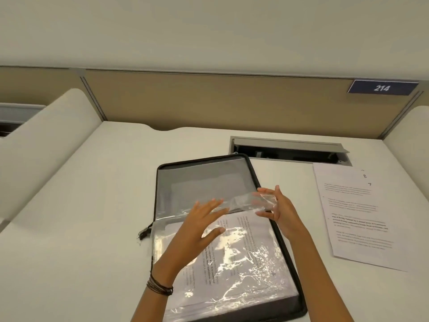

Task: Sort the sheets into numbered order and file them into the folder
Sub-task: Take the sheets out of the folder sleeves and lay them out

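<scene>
A: Item one?
B: Folder (204, 180) – zip type, black-edged, lying at centre of desk (69, 228). Filed sheets (243, 252) in its 6 o'clock half, under a crinkled clear flap (243, 202) folded back across the middle.

A: Hands?
B: Left hand (204, 226): fingers straight and spread over the flap, gripping nothing. Right hand (276, 208), at 2 o'clock of the left: fingers spread, nearly straight, flap's end against them. Pinched or merely touched, cannot tell.

A: Outstanding?
B: Loose sheets (357, 217) at 3 o'clock of the folder, apart from it, numerals 2 and 7 showing near the far corner. Not yet filed, by the look.

A: Risks?
B: Likely these – flap springing back if released, closing off the opening. Creased plastic catching an incoming sheet's edge, dog-earing it. Loose sheets entered unchecked, out of number order. Zip pull (144, 231) at 9 o'clock snagging on closing.
</scene>
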